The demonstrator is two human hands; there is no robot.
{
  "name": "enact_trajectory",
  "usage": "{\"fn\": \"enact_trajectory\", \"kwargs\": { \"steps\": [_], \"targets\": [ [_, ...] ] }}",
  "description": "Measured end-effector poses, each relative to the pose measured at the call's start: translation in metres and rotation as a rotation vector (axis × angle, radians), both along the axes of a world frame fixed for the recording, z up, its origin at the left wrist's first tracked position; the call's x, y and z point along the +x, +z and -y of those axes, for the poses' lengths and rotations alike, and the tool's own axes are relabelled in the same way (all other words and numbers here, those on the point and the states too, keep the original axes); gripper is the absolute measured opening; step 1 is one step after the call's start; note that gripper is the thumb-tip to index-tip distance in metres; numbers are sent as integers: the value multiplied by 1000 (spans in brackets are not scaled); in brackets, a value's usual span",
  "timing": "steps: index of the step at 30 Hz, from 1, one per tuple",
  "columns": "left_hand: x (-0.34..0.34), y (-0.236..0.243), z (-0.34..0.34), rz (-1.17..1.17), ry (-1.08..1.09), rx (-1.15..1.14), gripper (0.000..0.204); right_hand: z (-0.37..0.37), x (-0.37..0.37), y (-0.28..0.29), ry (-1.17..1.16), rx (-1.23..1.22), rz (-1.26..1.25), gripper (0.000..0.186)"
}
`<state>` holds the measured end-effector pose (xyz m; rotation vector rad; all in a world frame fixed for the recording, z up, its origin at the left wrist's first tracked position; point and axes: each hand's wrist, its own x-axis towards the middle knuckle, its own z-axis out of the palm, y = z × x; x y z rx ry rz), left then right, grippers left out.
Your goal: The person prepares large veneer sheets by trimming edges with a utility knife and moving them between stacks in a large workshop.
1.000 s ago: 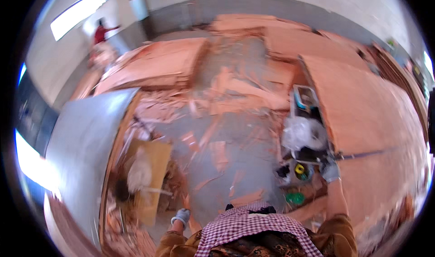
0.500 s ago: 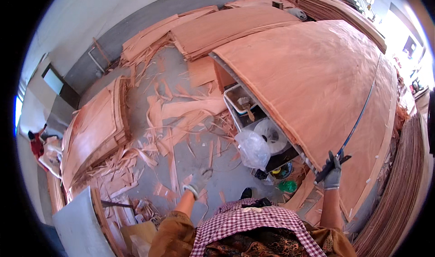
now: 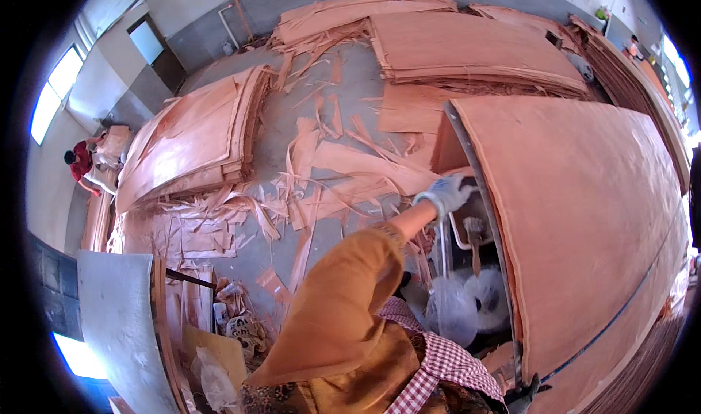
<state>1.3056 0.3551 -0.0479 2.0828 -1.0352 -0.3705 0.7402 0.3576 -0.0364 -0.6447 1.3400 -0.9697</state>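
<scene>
My left hand [image 3: 444, 194], in a pale glove, reaches across to the near-left edge of a large stack of reddish wood veneer sheets [image 3: 577, 188]. Its fingers are stretched toward that edge, above a white-rimmed tray [image 3: 460, 231] with a brush [image 3: 475, 239] in it. At the bottom edge of the picture is my right hand [image 3: 521, 399], gloved and partly cut off, closed around a dark tool whose shape is mostly hidden. A long, thin dark strip [image 3: 621, 308] runs from beside that hand across the veneer toward the far right.
Under the stack's edge sit a clear plastic bag [image 3: 453, 308] and a white roll [image 3: 491, 297]. Torn veneer scraps [image 3: 365, 166] litter the floor. More veneer stacks stand left [image 3: 193, 133] and behind [image 3: 475, 49]. A person in red [image 3: 82, 162] is at far left.
My left hand has moved from over the floor up and right to the veneer stack's edge. The view has turned left, leaving my right hand at the lower edge.
</scene>
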Motion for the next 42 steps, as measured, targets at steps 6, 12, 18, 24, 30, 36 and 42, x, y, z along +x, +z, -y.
{"fn": "enact_trajectory", "kwargs": {
  "steps": [6,12,18,24,30,36,42],
  "targets": [
    [96,32,73,45,78,89,61,46,86,6,11,58,-122,53],
    [170,32,107,33,136,130,79,62,137,4,6,111,-195,53],
    [198,5,136,47,185,262,98,55,164,-4,14,160,-234,53],
    [204,31,169,179,140,499,62,49,125,-25,24,128,-216,52],
    [246,-2,155,313,151,420,27,47,142,-16,110,101,-154,32],
    [242,-14,208,509,349,199,55,1,138,7,-216,221,-121,29],
    [250,-15,204,502,175,62,19,-44,126,12,-184,214,-135,34]
  ]
}}
